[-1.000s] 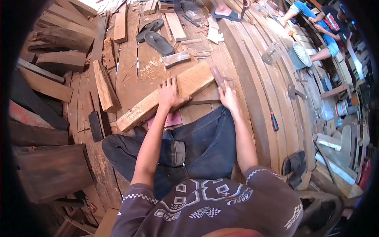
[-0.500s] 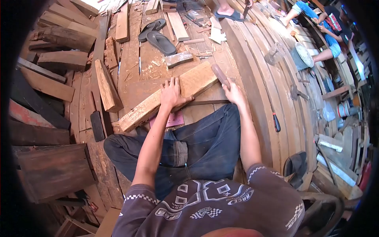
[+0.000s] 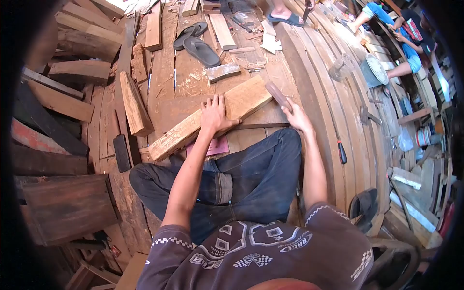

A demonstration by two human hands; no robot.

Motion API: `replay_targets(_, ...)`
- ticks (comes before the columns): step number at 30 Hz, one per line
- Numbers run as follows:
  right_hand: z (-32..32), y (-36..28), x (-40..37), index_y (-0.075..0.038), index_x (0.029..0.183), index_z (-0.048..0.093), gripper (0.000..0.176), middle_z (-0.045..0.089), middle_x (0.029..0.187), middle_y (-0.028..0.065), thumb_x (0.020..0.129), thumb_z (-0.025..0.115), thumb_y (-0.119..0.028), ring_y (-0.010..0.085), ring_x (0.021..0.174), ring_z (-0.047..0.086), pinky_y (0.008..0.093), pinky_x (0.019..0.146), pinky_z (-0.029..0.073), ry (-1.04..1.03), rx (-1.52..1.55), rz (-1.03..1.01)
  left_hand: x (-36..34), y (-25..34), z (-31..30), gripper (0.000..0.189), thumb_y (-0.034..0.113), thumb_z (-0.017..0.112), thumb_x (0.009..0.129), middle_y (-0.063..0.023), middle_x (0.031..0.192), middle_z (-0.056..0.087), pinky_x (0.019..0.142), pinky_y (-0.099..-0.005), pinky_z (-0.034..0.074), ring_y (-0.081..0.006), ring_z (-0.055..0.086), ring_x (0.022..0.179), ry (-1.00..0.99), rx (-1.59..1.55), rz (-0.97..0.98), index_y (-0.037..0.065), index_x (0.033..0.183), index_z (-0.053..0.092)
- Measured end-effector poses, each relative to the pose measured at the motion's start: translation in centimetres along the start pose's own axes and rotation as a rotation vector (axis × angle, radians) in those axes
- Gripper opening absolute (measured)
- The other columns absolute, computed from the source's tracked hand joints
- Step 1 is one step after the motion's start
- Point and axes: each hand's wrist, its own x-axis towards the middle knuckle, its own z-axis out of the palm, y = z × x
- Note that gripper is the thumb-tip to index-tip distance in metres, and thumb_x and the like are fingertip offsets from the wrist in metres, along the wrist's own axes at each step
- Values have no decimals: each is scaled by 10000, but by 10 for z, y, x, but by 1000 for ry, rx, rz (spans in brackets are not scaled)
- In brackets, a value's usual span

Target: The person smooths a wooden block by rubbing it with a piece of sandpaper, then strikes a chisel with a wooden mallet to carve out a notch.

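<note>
Movement noted since the earlier frame: the right hand (image 3: 298, 117), with its dark wooden bar (image 3: 276, 94), has shifted slightly away from the end of the pale timber (image 3: 244, 97), while the left hand (image 3: 214, 116) has stayed in place. Nearest are the wearer's crossed legs (image 3: 261, 162), with the timber lying aslant just beyond them, its lower end towards the wearer's left. Left hand: laid over the middle of the timber, fingers spread, apparently bracing rather than clenched. Right hand: closed around the bar beside the timber's upper end; contact between bar and timber cannot be confirmed. A pink sheet (image 3: 217, 146) shows at the timber's near side.

Condition of work: the timber is in one length, its upper face pale and fairly even, its near side and lower end rougher and marked. Judged from this, surfacing is partly done and the rough portions remain untreated; how much of the evenness is recent work cannot be established. No finished joint or fitted part is visible on it.

Beyond the timber lie a short block (image 3: 224, 72), pale chips (image 3: 189, 83) and a pair of dark sandals (image 3: 200, 51). A screwdriver (image 3: 342, 153) and a hammer (image 3: 371, 117) lie unheld to the right. Farther off, a bucket (image 3: 376, 70) stands near a seated co-worker (image 3: 413, 30)
</note>
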Motion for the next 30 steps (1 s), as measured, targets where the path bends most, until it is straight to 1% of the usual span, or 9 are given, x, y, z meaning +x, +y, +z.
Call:
replay_targets(6, 25, -15, 72, -36, 1483, 453, 612, 616, 1297, 309, 978, 603, -347, 413, 1245, 598, 439, 1044, 475, -64, 105, -25, -2, -1, -2, 1280, 798, 736, 619, -208, 1449, 480, 1107, -558, 352, -399, 469, 1319, -10, -7, 5, -23, 1515, 336)
replay_targets(9, 11, -10, 46, -38, 1484, 456, 610, 632, 1268, 312, 977, 608, -344, 417, 1222, 615, 436, 1040, 480, -24, 124, -88, -2, -1, -2, 1282, 799, 739, 614, -207, 1453, 477, 1104, -560, 355, -399, 474, 1315, -4, -18, 21, -23, 1513, 338)
replay_targets(12, 3, 4, 2, -39, 1484, 459, 609, 635, 1266, 308, 977, 612, -339, 414, 1224, 616, 435, 1050, 475, 21, 81, -64, -5, -2, -3, 1277, 796, 743, 612, -205, 1445, 480, 1099, -562, 359, -399, 481, 1307, -13, -24, 30, -24, 1507, 346)
replay_targets(15, 4, 3, -18, 26, 1485, 429, 632, 578, 1372, 305, 1002, 596, -345, 367, 1325, 552, 415, 1099, 425, -58, 67, 40, -2, -2, 0, 1269, 798, 741, 613, -205, 1436, 486, 1092, -566, 365, -399, 485, 1303, 8, -19, 34, -26, 1499, 357)
replay_targets(19, 17, -3, 16, -38, 1485, 456, 602, 617, 1296, 312, 982, 610, -333, 409, 1257, 594, 437, 1061, 464, -7, 82, -25, -4, 0, -1, 1268, 808, 734, 613, -205, 1438, 483, 1085, -574, 368, -398, 485, 1305, 4, -9, 41, -27, 1493, 366)
replay_targets(20, 23, -4, 32, -34, 1487, 450, 614, 642, 1251, 312, 980, 606, -342, 412, 1216, 623, 440, 1037, 480, 7, 140, -120, -4, 0, -3, 1268, 810, 733, 612, -205, 1439, 481, 1084, -575, 368, -398, 484, 1305, 9, -5, 38, -27, 1492, 368)
replay_targets(24, 27, -22, 71, -28, 1479, 454, 614, 634, 1260, 317, 975, 610, -343, 400, 1214, 627, 441, 1011, 491, -60, 104, -100, -5, -1, -5, 1261, 799, 738, 620, -200, 1446, 476, 1093, -579, 359, -394, 480, 1310, -2, -16, 34, -24, 1497, 359)
replay_targets(27, 18, -19, 56, -22, 1469, 466, 603, 630, 1262, 321, 972, 619, -327, 405, 1220, 621, 438, 1012, 493, -49, 108, -118, -5, 0, -8, 1257, 793, 738, 627, -199, 1461, 467, 1107, -578, 350, -390, 467, 1325, -29, -21, 25, -19, 1503, 347)
replay_targets(30, 12, -9, 15, -31, 1464, 479, 584, 623, 1269, 324, 972, 625, -309, 409, 1238, 606, 437, 1026, 486, -20, 168, -56, -5, -1, -9, 1261, 790, 738, 630, -200, 1482, 454, 1120, -576, 341, -387, 451, 1347, -63, -32, 14, -15, 1512, 335)
